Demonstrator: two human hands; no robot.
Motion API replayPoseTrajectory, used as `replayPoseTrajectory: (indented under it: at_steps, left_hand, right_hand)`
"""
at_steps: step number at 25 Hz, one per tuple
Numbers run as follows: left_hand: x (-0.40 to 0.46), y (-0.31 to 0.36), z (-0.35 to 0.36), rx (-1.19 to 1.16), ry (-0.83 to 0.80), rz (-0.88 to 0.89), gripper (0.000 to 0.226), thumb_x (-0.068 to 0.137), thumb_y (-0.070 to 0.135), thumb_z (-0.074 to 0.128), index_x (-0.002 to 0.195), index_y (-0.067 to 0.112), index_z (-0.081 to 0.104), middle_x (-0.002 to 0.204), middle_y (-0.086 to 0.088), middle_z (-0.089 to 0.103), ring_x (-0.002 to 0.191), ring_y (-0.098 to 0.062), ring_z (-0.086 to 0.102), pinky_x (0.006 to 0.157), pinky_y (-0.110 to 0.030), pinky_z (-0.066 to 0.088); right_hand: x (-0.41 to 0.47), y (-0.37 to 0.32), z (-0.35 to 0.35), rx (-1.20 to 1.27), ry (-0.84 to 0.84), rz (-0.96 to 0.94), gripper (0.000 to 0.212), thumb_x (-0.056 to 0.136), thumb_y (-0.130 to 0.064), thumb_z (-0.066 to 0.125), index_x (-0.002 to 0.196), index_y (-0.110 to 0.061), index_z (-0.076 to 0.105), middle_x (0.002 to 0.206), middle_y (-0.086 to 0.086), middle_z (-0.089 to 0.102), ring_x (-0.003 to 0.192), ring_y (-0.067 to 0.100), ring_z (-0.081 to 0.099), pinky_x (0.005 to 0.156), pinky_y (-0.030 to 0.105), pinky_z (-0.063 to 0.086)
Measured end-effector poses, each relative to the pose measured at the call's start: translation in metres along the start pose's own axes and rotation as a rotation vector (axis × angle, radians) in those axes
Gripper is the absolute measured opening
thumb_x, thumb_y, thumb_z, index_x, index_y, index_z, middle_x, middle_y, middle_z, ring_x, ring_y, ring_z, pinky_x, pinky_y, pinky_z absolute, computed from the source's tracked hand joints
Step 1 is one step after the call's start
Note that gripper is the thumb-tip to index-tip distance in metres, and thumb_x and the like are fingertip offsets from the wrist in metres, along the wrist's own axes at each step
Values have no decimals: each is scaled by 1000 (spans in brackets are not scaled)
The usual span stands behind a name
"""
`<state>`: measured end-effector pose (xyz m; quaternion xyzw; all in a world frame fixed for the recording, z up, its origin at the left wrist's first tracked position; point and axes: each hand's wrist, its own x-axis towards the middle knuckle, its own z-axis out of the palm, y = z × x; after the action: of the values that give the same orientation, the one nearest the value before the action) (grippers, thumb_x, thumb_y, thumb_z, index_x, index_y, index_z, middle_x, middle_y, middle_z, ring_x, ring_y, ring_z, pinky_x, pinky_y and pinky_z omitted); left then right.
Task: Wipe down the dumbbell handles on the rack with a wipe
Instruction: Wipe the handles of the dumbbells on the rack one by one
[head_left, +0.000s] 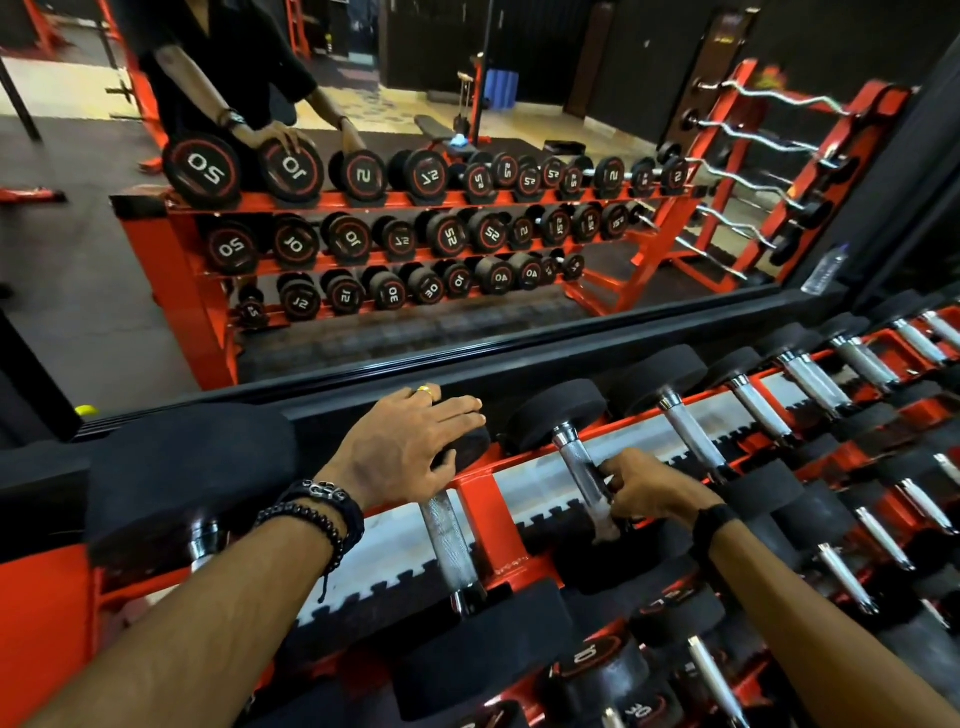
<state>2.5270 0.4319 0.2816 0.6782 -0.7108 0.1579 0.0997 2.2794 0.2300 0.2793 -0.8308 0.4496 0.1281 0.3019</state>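
A red rack carries rows of black dumbbells with knurled steel handles. My left hand rests flat, fingers straight, on the far head of one dumbbell; its handle shows below my palm. Just to the right, my right hand curls round the handle of the neighbouring dumbbell. It holds a pale, thin wipe against the lower part of that handle. The wipe is mostly hidden under my fingers.
Several more dumbbells run along the top shelf to the right, and others fill the shelf below. A large dumbbell head sits at the left. A wall mirror directly behind reflects the rack. A water bottle stands at its right edge.
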Motion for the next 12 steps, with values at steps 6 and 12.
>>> replayPoseTrajectory:
  at_steps: [6,12]
  left_hand:
    - [0,1,1,-15,11,-2,50,81,33,54,130,22,62,137,4,59,98,-21,60,76,-30,49]
    - [0,0,2,-12,5,5,51,82,35,51,130,22,62,136,4,60,98,-22,61,77,-31,52]
  right_hand:
    - [-8,7,2,-76,198,-24,52,76,-5,73,124,-8,53,111,14,61,95,25,64,81,36,57]
    - [-20,-4,11,-218,242,-177,23,72,1,64,89,-14,60,87,-3,58,83,19,59,64,29,47]
